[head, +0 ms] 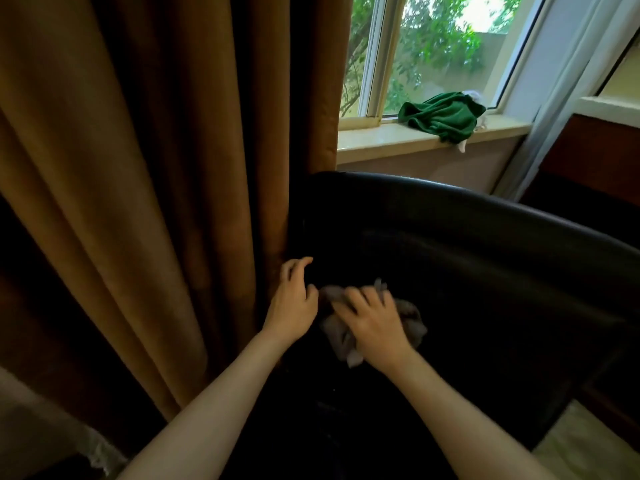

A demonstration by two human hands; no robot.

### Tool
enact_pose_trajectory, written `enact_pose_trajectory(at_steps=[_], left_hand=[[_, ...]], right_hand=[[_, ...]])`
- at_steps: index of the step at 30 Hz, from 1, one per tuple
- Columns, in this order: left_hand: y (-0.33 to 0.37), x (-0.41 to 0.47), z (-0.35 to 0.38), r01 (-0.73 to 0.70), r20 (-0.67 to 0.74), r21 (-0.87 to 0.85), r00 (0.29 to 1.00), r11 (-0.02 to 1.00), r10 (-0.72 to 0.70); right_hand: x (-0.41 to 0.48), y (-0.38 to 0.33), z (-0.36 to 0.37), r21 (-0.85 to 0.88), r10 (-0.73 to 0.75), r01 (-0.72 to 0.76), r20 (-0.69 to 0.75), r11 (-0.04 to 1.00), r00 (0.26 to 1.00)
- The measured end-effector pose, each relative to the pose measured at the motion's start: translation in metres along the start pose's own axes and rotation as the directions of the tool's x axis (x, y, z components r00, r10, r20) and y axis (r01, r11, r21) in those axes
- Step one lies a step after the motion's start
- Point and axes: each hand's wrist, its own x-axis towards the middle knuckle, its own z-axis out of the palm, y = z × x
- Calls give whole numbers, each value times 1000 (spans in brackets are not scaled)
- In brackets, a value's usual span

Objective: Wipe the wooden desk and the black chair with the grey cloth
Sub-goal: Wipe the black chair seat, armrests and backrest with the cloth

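The black chair [467,258] fills the lower right of the frame, its padded back curving in a smooth arc with a faint sheen like leather or vinyl along the top edge. Most of its surface is so dark that seams and the seat are hard to make out, and its lower part runs out of the bottom of the frame.

The grey cloth [412,315] lies crumpled against the chair's dark surface at lower centre, soft and wrinkled, with a lighter corner poking out below. The right hand [372,322] presses flat on top of it, fingers spread and slightly bent, covering the cloth's middle rather than clutching it; cloth shows on both sides of the hand. The left hand [294,299] sits just beside it to the left, fingers loosely curled against the chair's edge, holding nothing that can be seen. Both forearms are bare and rise from the bottom of the frame.

A heavy brown curtain [156,150] hangs in deep vertical folds across the left half, touching the chair's left side. At upper right, a white-framed window [377,57] shows green foliage outside. A rumpled green towel [441,116] rests on the pale stone windowsill [381,138], partly overhanging its front. A sheer pale curtain [568,98] falls at the far right. The wooden desk cannot be made out with certainty.
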Motion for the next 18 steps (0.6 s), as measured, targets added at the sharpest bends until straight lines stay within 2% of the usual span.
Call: enact_pose_trajectory(at_steps=[2, 4, 7, 11, 18], left_hand=[[11, 4, -5, -10, -122, -86, 993, 996, -1], [20, 14, -9, -4, -230, -166, 972, 986, -35], [17, 25, -11, 7, -193, -207, 980, 978, -48], [-13, 29, -2, -21, -139, -251, 990, 968, -15], [-53, 15, 44, -14, -310, -319, 946, 948, -91]], right_hand=[[37, 13, -18, -11, 45, -47, -133, 999, 990], [68, 24, -24, -62, 80, -94, -204, 994, 976], [81, 24, -7, -185, 95, -120, -139, 975, 986], [58, 8, 24, -222, 106, -145, -178, 964, 978], [12, -14, 65, -204, 16, -78, -287, 976, 958]])
